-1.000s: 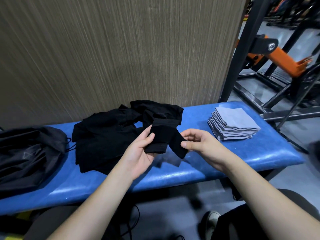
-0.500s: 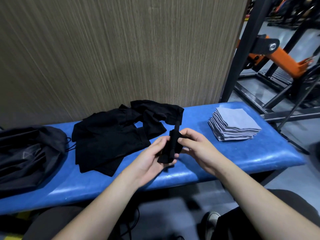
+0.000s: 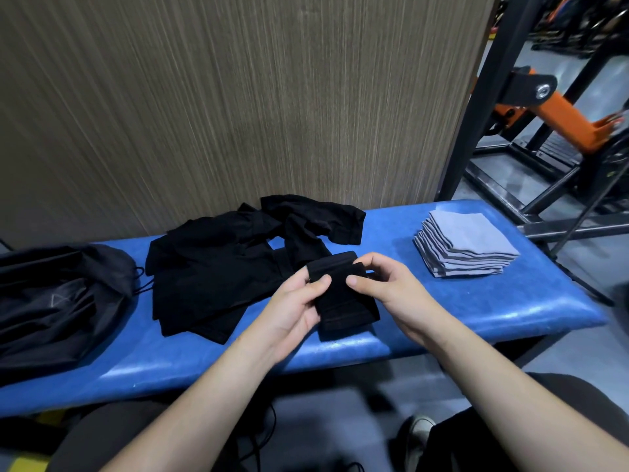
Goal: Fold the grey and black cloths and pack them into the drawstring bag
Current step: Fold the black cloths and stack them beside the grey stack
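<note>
Both hands are pinching the folded black cloth (image 3: 342, 294) above the bench's (image 3: 476, 311) near edge, left hand (image 3: 292, 308) and right hand (image 3: 388, 287) thumbs on top, its long axis running away from the person, the drawstring bag (image 3: 58, 301) lying far left, nearer the left hand.

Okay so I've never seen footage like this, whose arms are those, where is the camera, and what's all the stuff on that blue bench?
There is no machine here. The arms belong to a person wearing a wide-angle camera on the head, so you look forward and down at their own hands. The left hand and right hand together pinch a small folded black cloth just above a padded blue bench. On the bench behind it lies a loose pile of black cloths, not yet folded. To the right sits a neat stack of folded grey cloths. At the far left lies a dark drawstring bag, where the cloths are meant to go. Behind is a wood-look wall, with gym equipment on the right.
</note>
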Action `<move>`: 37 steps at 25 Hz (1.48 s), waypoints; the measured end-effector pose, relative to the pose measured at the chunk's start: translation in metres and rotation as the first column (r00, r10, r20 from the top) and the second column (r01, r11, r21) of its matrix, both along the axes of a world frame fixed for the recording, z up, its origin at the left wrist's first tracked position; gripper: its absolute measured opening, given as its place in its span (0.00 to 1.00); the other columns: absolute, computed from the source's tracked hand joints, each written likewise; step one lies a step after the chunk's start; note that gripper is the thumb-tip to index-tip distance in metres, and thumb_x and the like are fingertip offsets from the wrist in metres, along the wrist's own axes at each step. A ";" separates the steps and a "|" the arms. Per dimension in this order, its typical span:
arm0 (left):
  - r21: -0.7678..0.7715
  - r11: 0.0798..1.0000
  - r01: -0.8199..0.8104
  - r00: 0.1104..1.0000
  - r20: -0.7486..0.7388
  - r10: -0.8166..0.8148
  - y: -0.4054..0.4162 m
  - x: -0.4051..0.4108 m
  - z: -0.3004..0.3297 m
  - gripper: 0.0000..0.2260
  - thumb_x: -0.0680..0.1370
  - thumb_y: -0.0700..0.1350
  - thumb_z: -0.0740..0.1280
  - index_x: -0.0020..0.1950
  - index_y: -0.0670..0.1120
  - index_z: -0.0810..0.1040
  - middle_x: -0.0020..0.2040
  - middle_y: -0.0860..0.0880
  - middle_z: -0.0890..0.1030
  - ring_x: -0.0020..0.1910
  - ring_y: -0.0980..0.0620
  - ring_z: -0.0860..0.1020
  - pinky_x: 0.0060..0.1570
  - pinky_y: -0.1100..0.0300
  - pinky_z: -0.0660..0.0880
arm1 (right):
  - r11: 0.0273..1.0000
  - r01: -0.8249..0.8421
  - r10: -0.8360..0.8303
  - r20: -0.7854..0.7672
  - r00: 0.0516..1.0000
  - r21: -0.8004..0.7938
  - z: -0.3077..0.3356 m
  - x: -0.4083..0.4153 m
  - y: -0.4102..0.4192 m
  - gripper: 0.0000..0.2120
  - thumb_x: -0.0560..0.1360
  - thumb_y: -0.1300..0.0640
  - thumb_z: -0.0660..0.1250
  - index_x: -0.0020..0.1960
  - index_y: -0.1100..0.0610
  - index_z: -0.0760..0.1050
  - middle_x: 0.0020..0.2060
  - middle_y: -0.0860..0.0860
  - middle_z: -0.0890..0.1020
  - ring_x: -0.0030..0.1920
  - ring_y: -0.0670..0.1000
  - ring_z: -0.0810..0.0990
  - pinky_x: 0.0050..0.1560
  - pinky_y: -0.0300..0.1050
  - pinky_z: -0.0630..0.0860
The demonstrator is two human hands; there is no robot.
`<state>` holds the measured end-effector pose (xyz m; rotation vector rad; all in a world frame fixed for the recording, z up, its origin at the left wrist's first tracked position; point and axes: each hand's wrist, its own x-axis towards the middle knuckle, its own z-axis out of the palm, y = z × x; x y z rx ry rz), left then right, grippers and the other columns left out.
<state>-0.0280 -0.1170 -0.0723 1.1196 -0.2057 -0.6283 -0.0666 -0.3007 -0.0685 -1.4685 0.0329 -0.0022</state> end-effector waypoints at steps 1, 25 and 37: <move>-0.014 1.000 0.004 1.000 -0.001 -0.004 0.000 0.001 0.000 0.15 0.83 0.38 0.61 0.70 0.38 0.74 0.67 0.37 0.79 0.67 0.38 0.77 0.63 0.44 0.77 | 1.000 0.009 -0.009 0.007 1.000 -0.007 0.000 0.000 -0.001 0.04 0.75 0.64 0.71 0.49 0.62 0.78 0.44 0.55 0.82 0.45 0.52 0.79 0.50 0.45 0.77; 0.018 0.990 -0.139 0.990 0.025 0.138 -0.001 0.001 0.000 0.17 0.79 0.33 0.65 0.68 0.40 0.74 0.62 0.38 0.82 0.60 0.44 0.82 0.53 0.54 0.81 | 0.990 0.144 -0.144 0.040 0.989 -0.003 0.001 0.001 0.006 0.08 0.75 0.70 0.69 0.51 0.61 0.74 0.38 0.51 0.79 0.34 0.47 0.76 0.35 0.35 0.73; -0.133 0.988 -0.078 0.968 -0.247 0.043 0.016 0.018 0.007 0.30 0.80 0.68 0.54 0.75 0.51 0.71 0.71 0.41 0.76 0.68 0.36 0.76 0.69 0.35 0.68 | 0.875 0.123 0.048 -0.335 0.941 0.469 0.006 0.005 -0.017 0.20 0.80 0.46 0.62 0.66 0.56 0.76 0.54 0.59 0.83 0.46 0.58 0.83 0.43 0.53 0.82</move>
